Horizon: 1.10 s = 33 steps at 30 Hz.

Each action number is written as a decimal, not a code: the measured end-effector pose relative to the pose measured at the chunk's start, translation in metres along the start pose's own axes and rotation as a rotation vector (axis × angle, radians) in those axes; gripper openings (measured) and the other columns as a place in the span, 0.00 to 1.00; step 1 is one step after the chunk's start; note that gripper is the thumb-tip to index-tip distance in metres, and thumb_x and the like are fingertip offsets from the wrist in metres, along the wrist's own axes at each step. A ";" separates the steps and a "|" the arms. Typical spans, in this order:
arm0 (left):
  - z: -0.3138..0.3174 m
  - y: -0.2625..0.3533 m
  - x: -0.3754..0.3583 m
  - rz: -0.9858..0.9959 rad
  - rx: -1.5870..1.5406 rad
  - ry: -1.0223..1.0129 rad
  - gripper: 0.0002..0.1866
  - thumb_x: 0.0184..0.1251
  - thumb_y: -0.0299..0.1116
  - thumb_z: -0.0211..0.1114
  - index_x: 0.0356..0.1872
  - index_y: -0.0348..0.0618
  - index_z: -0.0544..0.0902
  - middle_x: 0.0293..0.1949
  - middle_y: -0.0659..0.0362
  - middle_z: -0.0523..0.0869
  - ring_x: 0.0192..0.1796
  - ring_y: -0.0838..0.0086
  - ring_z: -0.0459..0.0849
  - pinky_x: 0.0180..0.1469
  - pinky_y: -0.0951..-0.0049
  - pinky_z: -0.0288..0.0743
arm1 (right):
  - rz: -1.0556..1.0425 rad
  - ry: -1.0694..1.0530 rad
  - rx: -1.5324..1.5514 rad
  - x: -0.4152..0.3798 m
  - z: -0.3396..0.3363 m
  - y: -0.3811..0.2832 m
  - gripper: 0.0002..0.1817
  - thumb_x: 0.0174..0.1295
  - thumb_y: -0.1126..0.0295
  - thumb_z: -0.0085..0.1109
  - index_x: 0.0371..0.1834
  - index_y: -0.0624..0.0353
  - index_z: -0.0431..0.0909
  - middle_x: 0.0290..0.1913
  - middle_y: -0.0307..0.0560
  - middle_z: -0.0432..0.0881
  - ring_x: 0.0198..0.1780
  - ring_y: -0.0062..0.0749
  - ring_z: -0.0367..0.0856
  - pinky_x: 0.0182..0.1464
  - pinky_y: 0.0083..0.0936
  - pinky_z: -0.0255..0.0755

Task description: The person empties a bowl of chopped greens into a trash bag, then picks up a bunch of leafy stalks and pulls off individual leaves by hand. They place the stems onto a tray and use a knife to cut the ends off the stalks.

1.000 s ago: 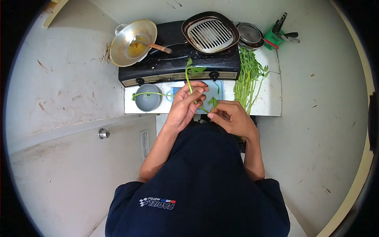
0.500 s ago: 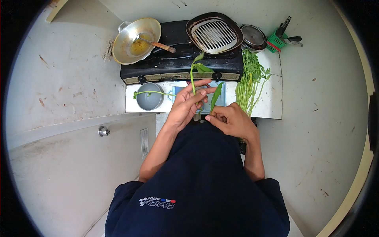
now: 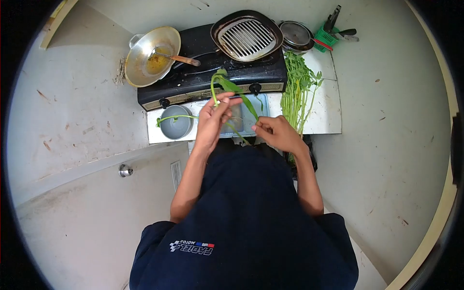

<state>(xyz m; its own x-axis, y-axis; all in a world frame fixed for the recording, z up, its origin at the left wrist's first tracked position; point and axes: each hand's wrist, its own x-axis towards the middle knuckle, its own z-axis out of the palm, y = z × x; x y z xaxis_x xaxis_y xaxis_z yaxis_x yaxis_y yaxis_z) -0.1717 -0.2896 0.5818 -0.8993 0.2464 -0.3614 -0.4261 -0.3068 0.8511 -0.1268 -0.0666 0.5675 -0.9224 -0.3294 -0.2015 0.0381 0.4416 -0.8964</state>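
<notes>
My left hand (image 3: 211, 124) is closed around a long green vegetable stem (image 3: 212, 89), which looks like water spinach. Its curled tip rises above the fingers, and a lower piece hangs below the palm. A long green leaf (image 3: 249, 105) slants down from near the stem's top to my right hand (image 3: 279, 134), whose thumb and fingers pinch its lower end. Left of my hands is a grey bowl (image 3: 176, 128) with another thin green stem (image 3: 181, 116) lying across its rim. Partly covered by my left hand, a light blue tray (image 3: 263, 107) sits on the counter.
A black gas stove (image 3: 208, 77) carries a wok (image 3: 133, 63) with a wooden-handled spatula (image 3: 186, 60) and a ridged grill pan (image 3: 275, 29). Long-stemmed greens (image 3: 296, 99) lie at the right, in front of a lidded pot (image 3: 296, 35) and a green utensil basket (image 3: 325, 37).
The leaf pinched by my right hand now stretches up and left toward the stem's top, instead of standing upright apart from it. The whole scene has shifted slightly left.
</notes>
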 end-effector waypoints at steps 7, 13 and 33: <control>-0.035 -0.006 0.005 0.071 0.045 0.060 0.29 0.89 0.50 0.39 0.65 0.33 0.77 0.50 0.56 0.86 0.30 0.83 0.66 0.33 0.81 0.62 | 0.131 0.137 -0.027 0.019 0.054 0.157 0.20 0.72 0.58 0.61 0.30 0.65 0.80 0.21 0.56 0.79 0.23 0.47 0.77 0.31 0.40 0.69; -0.036 -0.008 0.000 0.138 0.084 0.074 0.24 0.90 0.43 0.39 0.69 0.37 0.74 0.40 0.58 0.86 0.29 0.83 0.65 0.31 0.81 0.61 | 0.207 0.171 -0.111 0.044 0.059 0.198 0.18 0.71 0.56 0.61 0.34 0.63 0.83 0.25 0.59 0.83 0.29 0.56 0.84 0.36 0.45 0.75; -0.037 -0.020 -0.011 0.210 0.090 0.148 0.09 0.81 0.33 0.61 0.51 0.39 0.80 0.49 0.52 0.88 0.40 0.74 0.85 0.46 0.70 0.81 | 0.196 0.190 -0.446 0.053 0.048 0.134 0.14 0.71 0.60 0.63 0.46 0.61 0.86 0.30 0.56 0.88 0.33 0.46 0.89 0.35 0.40 0.80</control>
<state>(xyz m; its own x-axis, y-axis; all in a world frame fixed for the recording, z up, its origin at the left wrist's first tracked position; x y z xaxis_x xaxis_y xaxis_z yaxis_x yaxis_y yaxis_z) -0.1566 -0.3202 0.5544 -0.9745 0.0469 -0.2193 -0.2240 -0.2528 0.9412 -0.1519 -0.0652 0.4181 -0.9695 -0.0656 -0.2363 0.0882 0.8058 -0.5856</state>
